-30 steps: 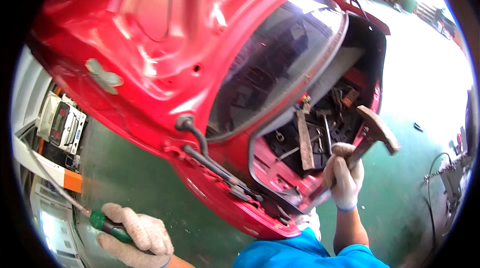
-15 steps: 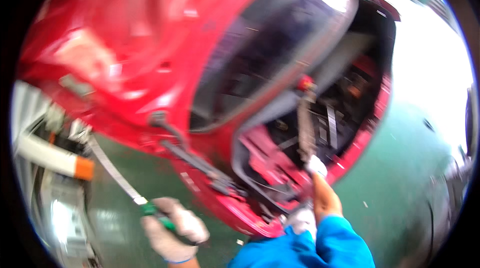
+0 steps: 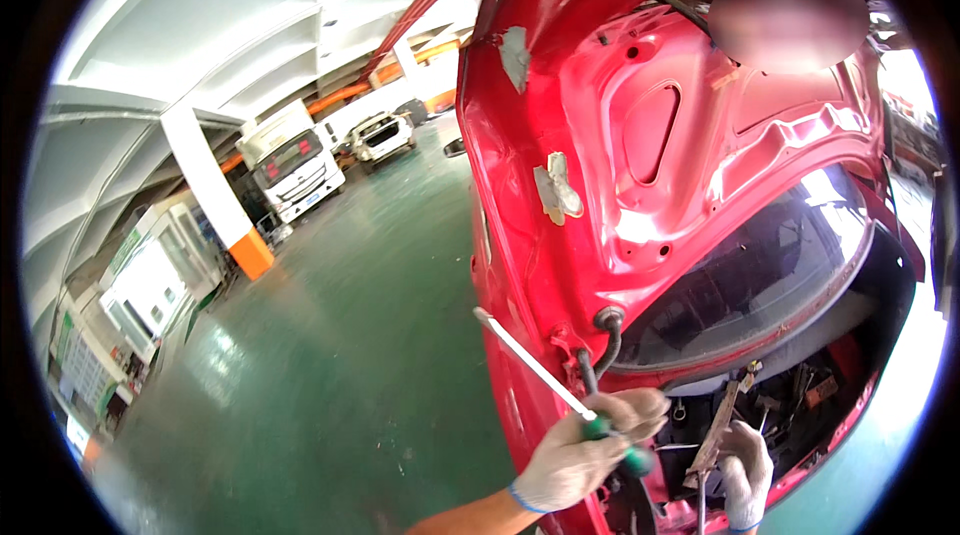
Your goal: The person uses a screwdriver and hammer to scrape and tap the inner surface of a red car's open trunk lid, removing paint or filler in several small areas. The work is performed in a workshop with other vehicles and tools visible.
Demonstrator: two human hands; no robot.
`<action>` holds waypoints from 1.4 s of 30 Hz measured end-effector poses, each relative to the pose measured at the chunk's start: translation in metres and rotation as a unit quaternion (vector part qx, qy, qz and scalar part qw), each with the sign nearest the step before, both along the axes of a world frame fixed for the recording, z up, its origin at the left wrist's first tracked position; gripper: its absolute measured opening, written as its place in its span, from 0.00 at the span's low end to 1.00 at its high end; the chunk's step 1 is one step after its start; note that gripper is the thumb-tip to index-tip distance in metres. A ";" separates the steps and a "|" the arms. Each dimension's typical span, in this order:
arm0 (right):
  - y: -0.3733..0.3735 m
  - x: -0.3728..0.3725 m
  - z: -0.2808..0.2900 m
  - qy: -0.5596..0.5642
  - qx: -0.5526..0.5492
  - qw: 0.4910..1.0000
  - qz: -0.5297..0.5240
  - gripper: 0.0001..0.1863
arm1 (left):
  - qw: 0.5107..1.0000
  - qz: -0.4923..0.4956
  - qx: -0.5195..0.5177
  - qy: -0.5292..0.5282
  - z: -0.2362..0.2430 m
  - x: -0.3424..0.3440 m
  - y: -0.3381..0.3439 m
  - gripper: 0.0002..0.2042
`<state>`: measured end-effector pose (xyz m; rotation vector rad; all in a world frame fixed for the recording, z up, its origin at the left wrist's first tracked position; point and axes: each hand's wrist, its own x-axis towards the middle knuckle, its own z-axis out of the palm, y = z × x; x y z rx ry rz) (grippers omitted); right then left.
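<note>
In a white glove, my left hand [image 3: 578,457] is closed around the green handle of a long screwdriver [image 3: 540,370]. Its pale metal shaft points up and left, across the edge of a red car's raised trunk lid [image 3: 590,265]. My right hand [image 3: 745,470], gloved as well, is lower right over the open trunk, fingers curled against a long brown, wood-like strip [image 3: 716,432]. That strip slants up into the trunk; its far end lies near a small yellowish piece. A thin metal rod [image 3: 702,505] stands beside the right hand, its lower end out of view.
A dark hinge arm [image 3: 608,340] joins lid and body near my left hand. The rear window [image 3: 745,285] lies behind the trunk opening. Green floor [image 3: 350,365] stretches left, with a white-and-orange pillar [image 3: 215,190], a white truck [image 3: 295,170] and a white car [image 3: 382,135] farther off.
My view has swung up and left, bringing the workshop into sight. The screwdriver hand is now close beside the lid's hinge, nearer my right hand. Both hands keep their grips.
</note>
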<state>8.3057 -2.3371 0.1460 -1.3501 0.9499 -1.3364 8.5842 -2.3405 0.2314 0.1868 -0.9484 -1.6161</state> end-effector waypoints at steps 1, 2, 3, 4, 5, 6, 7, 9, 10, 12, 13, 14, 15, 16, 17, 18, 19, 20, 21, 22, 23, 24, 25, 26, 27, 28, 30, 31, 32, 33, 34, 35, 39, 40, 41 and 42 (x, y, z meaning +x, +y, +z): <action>0.006 0.025 0.031 0.034 -0.116 0.992 0.022 0.31 | 1.000 -0.022 0.006 -0.015 0.002 -0.006 -0.005 0.14; 0.011 0.045 0.064 0.128 -0.170 0.977 0.027 0.34 | 0.999 -0.045 0.004 -0.021 0.004 -0.013 -0.008 0.14; 0.002 0.069 0.093 0.203 -0.250 0.945 0.055 0.39 | 0.998 -0.020 -0.016 -0.060 0.007 -0.005 -0.009 0.15; 0.007 0.094 0.109 0.265 -0.233 0.936 0.004 0.38 | 0.995 -0.032 -0.019 -0.098 0.017 0.000 -0.011 0.17; 0.008 0.110 0.116 0.262 -0.216 0.940 -0.022 0.39 | 0.980 0.013 -0.080 -0.181 0.032 0.009 -0.015 0.21; 0.006 0.127 0.117 0.256 -0.203 0.944 -0.041 0.40 | 0.967 0.015 -0.118 -0.227 0.047 0.023 -0.019 0.22; 0.004 0.131 0.110 0.216 -0.187 0.958 -0.018 0.44 | 0.949 0.016 -0.154 -0.275 0.061 0.034 -0.021 0.22; 0.015 0.142 0.127 0.164 -0.177 0.970 0.019 0.46 | 0.879 0.034 -0.286 -0.381 0.091 0.063 -0.035 0.27; 0.018 0.146 0.137 0.137 -0.167 0.976 0.038 0.47 | 0.865 0.013 -0.257 -0.430 0.115 0.075 -0.035 0.31; 0.005 0.152 0.145 0.130 -0.292 0.947 0.016 0.46 | 0.794 0.071 -0.310 -0.518 0.151 0.090 -0.042 0.30; 0.001 0.159 0.148 0.063 -0.269 0.961 0.016 0.44 | 0.751 0.126 -0.365 -0.536 0.165 0.093 -0.048 0.28; -0.002 0.167 0.152 -0.005 -0.245 0.969 0.016 0.42 | 0.701 0.181 -0.416 -0.550 0.174 0.098 -0.055 0.26; -0.007 0.168 0.158 0.005 -0.290 0.957 -0.014 0.38 | 0.743 0.228 -0.387 -0.496 0.179 0.110 -0.061 0.25; -0.012 0.173 0.164 -0.007 -0.305 0.952 -0.035 0.35 | 0.775 0.280 -0.356 -0.441 0.183 0.127 -0.070 0.24; -0.018 0.175 0.168 0.028 -0.336 0.939 -0.069 0.34 | 0.778 0.379 -0.349 -0.358 0.188 0.136 -0.081 0.23; -0.024 0.179 0.174 0.061 -0.367 0.922 -0.103 0.33 | 0.768 0.471 -0.339 -0.269 0.197 0.143 -0.096 0.22; -0.028 0.180 0.179 0.078 -0.383 0.911 -0.133 0.32 | 0.745 0.503 -0.368 -0.237 0.208 0.144 -0.120 0.21; -0.032 0.181 0.183 0.099 -0.396 0.899 -0.160 0.31 | 0.722 0.533 -0.392 -0.205 0.218 0.142 -0.140 0.21; -0.035 0.182 0.187 0.120 -0.410 0.885 -0.184 0.30 | 0.720 0.512 -0.394 -0.253 0.229 0.142 -0.149 0.21; -0.037 0.183 0.190 0.133 -0.407 0.883 -0.191 0.30 | 0.719 0.488 -0.395 -0.299 0.238 0.142 -0.156 0.20; -0.039 0.184 0.193 0.146 -0.404 0.881 -0.198 0.29 | 0.715 0.464 -0.394 -0.344 0.243 0.142 -0.161 0.20; -0.040 0.184 0.194 0.158 -0.401 0.879 -0.205 0.29 | 0.702 0.477 -0.394 -0.351 0.244 0.138 -0.164 0.20; -0.042 0.184 0.195 0.167 -0.405 0.873 -0.212 0.29 | 0.690 0.491 -0.394 -0.358 0.242 0.130 -0.168 0.20; -0.045 0.184 0.195 0.176 -0.410 0.868 -0.219 0.29 | 0.676 0.505 -0.393 -0.365 0.240 0.124 -0.170 0.20; -0.047 0.185 0.195 0.183 -0.415 0.862 -0.225 0.29 | 0.664 0.525 -0.392 -0.361 0.237 0.123 -0.175 0.20; -0.049 0.185 0.196 0.183 -0.418 0.860 -0.227 0.29 | 0.656 0.530 -0.397 -0.361 0.236 0.122 -0.177 0.20; -0.053 0.185 0.197 0.180 -0.424 0.857 -0.231 0.29 | 0.640 0.542 -0.408 -0.361 0.237 0.120 -0.175 0.19; -0.054 0.186 0.197 0.176 -0.426 0.856 -0.233 0.28 | 0.633 0.547 -0.393 -0.381 0.238 0.118 -0.170 0.19; -0.056 0.186 0.198 0.172 -0.427 0.856 -0.236 0.28 | 0.624 0.557 -0.397 -0.379 0.237 0.118 -0.172 0.18; -0.057 0.187 0.198 0.167 -0.429 0.855 -0.239 0.28 | 0.615 0.566 -0.400 -0.376 0.236 0.117 -0.174 0.16; -0.057 0.188 0.199 0.172 -0.430 0.853 -0.242 0.28 | 0.604 0.576 -0.406 -0.373 0.237 0.116 -0.175 0.15; -0.057 0.187 0.200 0.177 -0.431 0.850 -0.246 0.28 | 0.607 0.575 -0.408 -0.366 0.237 0.115 -0.175 0.15; -0.057 0.186 0.202 0.202 -0.444 0.832 -0.266 0.28 | 0.622 0.552 -0.409 -0.376 0.237 0.118 -0.176 0.20; -0.053 0.185 0.205 0.230 -0.437 0.827 -0.269 0.28 | 0.626 0.549 -0.410 -0.373 0.237 0.119 -0.177 0.20; -0.046 0.183 0.211 0.259 -0.430 0.821 -0.273 0.28 | 0.629 0.546 -0.411 -0.371 0.236 0.119 -0.177 0.20; -0.038 0.181 0.217 0.288 -0.422 0.814 -0.277 0.28 | 0.618 0.552 -0.415 -0.375 0.236 0.119 -0.180 0.20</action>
